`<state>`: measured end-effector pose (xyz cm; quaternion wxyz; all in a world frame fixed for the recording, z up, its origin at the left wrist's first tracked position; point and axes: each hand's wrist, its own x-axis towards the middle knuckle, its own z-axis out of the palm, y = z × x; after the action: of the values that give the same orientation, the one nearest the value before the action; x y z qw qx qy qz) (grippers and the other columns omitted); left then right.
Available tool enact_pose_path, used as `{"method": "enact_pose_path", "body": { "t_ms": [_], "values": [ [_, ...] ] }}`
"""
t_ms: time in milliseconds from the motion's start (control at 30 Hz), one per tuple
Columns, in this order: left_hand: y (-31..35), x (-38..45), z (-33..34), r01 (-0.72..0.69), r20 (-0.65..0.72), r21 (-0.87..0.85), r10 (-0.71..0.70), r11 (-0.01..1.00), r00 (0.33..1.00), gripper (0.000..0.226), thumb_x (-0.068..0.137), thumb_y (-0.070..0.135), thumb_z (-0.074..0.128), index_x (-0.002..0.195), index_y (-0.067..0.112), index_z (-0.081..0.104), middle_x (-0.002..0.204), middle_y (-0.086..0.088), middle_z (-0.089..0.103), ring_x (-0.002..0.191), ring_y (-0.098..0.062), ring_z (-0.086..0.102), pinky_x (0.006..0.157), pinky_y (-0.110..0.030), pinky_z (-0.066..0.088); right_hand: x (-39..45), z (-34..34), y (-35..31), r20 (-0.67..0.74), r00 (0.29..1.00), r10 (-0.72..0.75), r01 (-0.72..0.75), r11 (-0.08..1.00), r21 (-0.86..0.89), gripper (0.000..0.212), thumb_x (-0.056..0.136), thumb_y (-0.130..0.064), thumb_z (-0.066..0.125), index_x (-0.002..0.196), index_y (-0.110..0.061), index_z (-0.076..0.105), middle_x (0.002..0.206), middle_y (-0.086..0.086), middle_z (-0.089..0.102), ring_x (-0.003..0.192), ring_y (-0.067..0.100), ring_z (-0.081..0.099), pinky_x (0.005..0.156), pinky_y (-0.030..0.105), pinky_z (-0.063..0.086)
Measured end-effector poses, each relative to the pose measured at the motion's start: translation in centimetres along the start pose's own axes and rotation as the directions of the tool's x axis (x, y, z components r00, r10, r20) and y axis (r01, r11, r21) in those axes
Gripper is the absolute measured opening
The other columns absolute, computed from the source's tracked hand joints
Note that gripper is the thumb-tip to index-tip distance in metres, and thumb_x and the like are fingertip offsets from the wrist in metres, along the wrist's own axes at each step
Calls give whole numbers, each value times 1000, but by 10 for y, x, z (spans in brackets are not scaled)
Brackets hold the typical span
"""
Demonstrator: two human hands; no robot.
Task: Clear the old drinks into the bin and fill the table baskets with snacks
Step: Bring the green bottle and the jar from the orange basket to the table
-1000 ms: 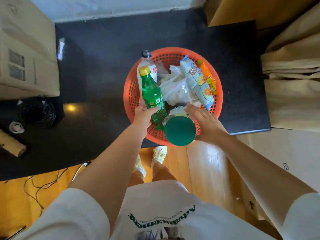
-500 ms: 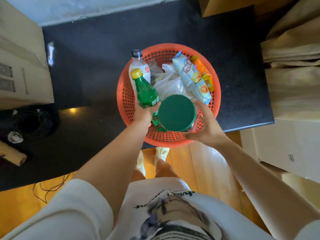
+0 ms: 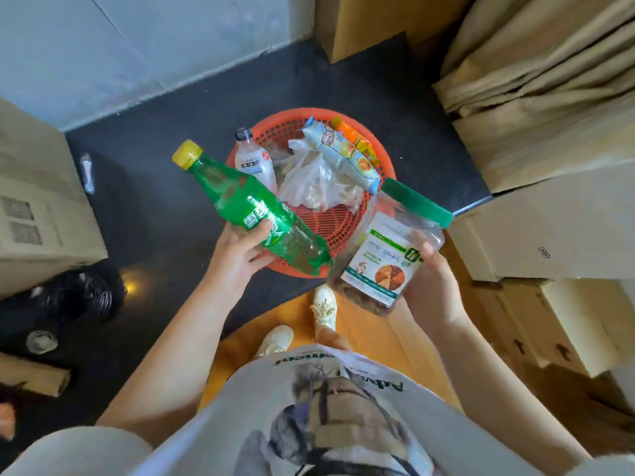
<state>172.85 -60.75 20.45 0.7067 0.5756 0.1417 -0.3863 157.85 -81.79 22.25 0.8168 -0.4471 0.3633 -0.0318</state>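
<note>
My left hand (image 3: 237, 250) grips a green soda bottle (image 3: 254, 209) with a yellow cap, lifted clear of the orange basket (image 3: 338, 225) and tilted up to the left. My right hand (image 3: 433, 286) holds a clear snack jar (image 3: 385, 255) with a green lid, raised over the basket's near right rim. Inside the basket stand a white drink bottle (image 3: 252, 159), a clear plastic bag (image 3: 316, 182), a blue snack packet (image 3: 343, 154) and an orange bottle (image 3: 354, 137).
The basket sits on a black table (image 3: 154, 187) against a grey wall. Cardboard boxes (image 3: 37, 207) flank it on the left and more boxes (image 3: 549, 231) on the right. A black fan (image 3: 82, 297) lies at the table's left. Wooden floor shows below.
Both hands have lifted their items out of the basket and toward me: the green bottle went up and left, the jar tipped over so its label shows.
</note>
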Motion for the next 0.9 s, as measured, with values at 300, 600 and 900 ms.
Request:
{"method": "enact_pose_path", "body": {
  "t_ms": [300,600,900],
  "values": [
    [-4,-89,-29,132,288,-66,-107,989,952,37,68,44,61,91,19,76,86,-8,74,84,-31,71,70,-36,59,-119,22,72,-410,901,143,74,880,469,55,85,-64,36,93,-24,72,89,4,75,85,27,69,88,48,49],
    [-30,-129,-36,236,436,328,-368,915,821,50,65,53,54,88,14,77,84,-11,75,69,-25,72,58,-32,58,-253,27,165,-598,798,76,386,698,604,56,76,-72,45,91,-28,75,94,5,75,87,28,72,71,45,55],
    [-102,-195,19,52,565,718,-624,694,540,44,81,46,41,91,20,75,86,-11,75,69,-23,71,62,-31,58,-389,28,252,-768,639,31,673,461,578,57,70,-67,49,96,-24,75,101,6,74,92,27,70,71,41,58]
  ]
}}
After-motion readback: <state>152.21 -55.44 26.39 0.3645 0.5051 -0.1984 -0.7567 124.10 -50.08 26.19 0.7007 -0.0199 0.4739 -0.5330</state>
